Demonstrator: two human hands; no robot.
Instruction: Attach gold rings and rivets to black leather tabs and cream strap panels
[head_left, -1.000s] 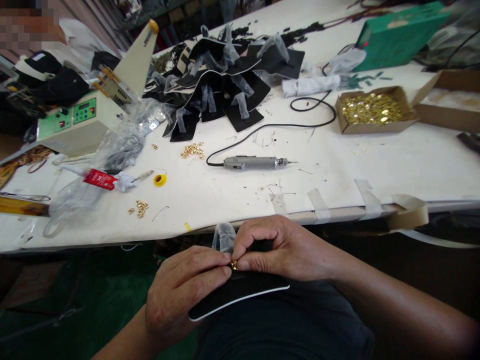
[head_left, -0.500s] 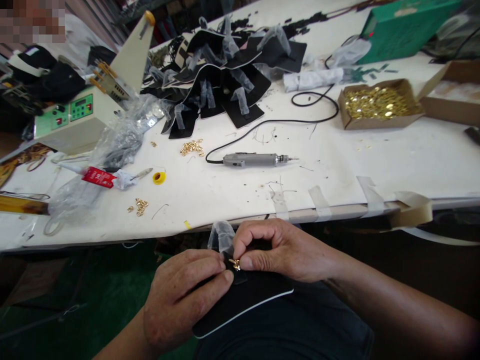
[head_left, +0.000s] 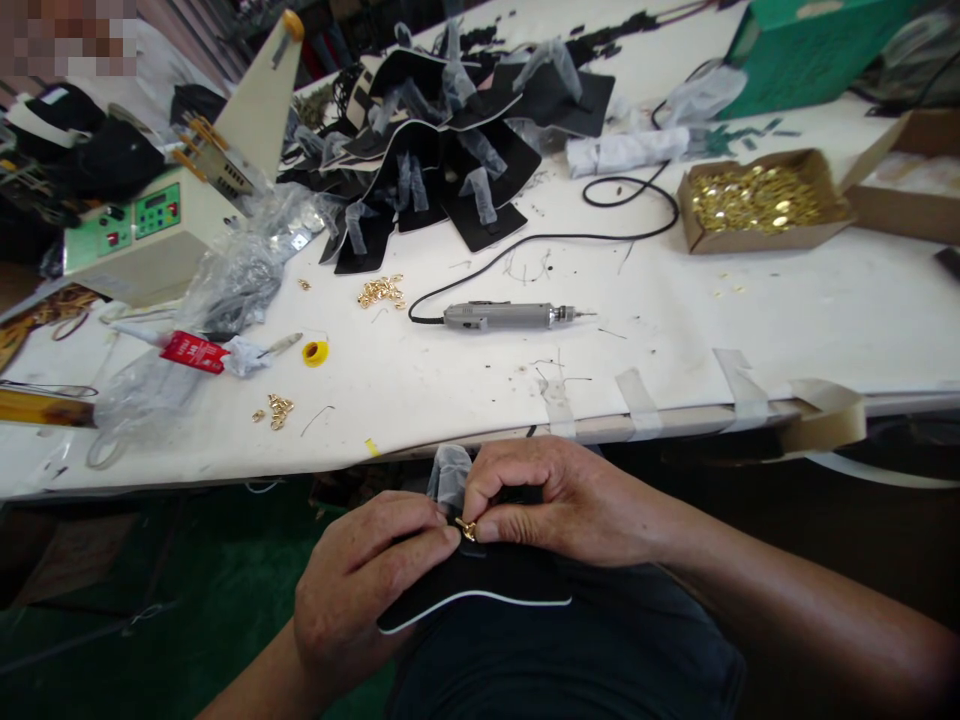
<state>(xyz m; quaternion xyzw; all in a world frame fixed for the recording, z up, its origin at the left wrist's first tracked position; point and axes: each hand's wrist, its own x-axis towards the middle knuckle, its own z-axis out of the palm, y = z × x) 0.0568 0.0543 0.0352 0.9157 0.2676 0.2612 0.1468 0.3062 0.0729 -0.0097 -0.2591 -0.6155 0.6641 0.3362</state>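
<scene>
A black panel (head_left: pixel 487 578) with a white edge lies over my lap, partly covered by both hands. My left hand (head_left: pixel 367 575) is closed on it from the left, its thumb and fingers pressing near a small gold metal fitting (head_left: pixel 469 529). Thumb and index finger of my right hand (head_left: pixel 547 500) pinch that fitting from the right; its exact kind is too small to tell. Behind the fingers a strip wrapped in clear plastic (head_left: pixel 450 472) sticks up from the panel.
On the white table (head_left: pixel 480 390) lies a grey electric screwdriver (head_left: pixel 502 316) with a black cord. Beyond it are a heap of black panels (head_left: pixel 427 150) and a cardboard box (head_left: pixel 757 235) of gold pieces. Gold fittings (head_left: pixel 381 291), a red tube (head_left: pixel 193 352) and yellow tape (head_left: pixel 315 353) lie leftward.
The panel's near edge has lifted and now bows upward in the middle. Both hands stay at the gold fitting, having shifted only slightly.
</scene>
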